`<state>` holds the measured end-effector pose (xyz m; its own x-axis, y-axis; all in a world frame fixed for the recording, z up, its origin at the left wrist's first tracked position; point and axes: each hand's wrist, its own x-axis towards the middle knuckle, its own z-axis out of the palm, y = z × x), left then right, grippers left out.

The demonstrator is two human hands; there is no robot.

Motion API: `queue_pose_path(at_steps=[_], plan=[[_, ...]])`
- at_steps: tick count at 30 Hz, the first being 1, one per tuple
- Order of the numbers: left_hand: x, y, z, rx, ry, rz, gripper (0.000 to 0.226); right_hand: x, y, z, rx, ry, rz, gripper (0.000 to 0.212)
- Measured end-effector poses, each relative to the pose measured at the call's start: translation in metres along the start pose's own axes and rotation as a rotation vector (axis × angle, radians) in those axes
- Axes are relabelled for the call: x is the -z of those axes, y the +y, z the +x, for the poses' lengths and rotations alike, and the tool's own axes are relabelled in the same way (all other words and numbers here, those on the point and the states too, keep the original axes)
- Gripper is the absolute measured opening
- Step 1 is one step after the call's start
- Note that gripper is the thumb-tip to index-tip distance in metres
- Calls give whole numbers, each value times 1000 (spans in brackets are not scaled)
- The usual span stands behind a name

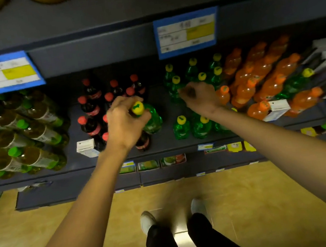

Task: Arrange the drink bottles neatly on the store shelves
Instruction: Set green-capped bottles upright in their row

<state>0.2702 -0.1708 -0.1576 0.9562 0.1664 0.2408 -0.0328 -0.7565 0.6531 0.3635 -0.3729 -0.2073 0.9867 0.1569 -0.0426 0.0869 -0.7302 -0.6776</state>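
Gripping green bottle (152, 118) by neck, left hand (124, 122); right hand (198, 96) hovering over green bottles

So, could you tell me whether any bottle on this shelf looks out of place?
Yes: one green bottle with a yellow cap sits among the orange bottles, away from the green group further left.

A shop: price tags (187, 32) on shelves (104, 53) stocked with drink bottles (258, 86)
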Motion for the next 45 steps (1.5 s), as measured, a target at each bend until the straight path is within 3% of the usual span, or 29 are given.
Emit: queue_pose_path(at_steps=[7, 20, 30, 45], plan=[[-34, 5, 43, -34, -48, 87, 33, 23, 27, -10, -24, 49, 130, 32], [-134, -26, 96, 113, -401, 205, 29, 12, 56, -17, -121, 97, 267, 32], [-179, -22, 101, 306, -435, 315, 36, 2, 65, -16, -128, 67, 331, 30], [-204, -7, 124, 314, -507, 370, 53, 4, 72, -14, -175, 71, 361, 31]])
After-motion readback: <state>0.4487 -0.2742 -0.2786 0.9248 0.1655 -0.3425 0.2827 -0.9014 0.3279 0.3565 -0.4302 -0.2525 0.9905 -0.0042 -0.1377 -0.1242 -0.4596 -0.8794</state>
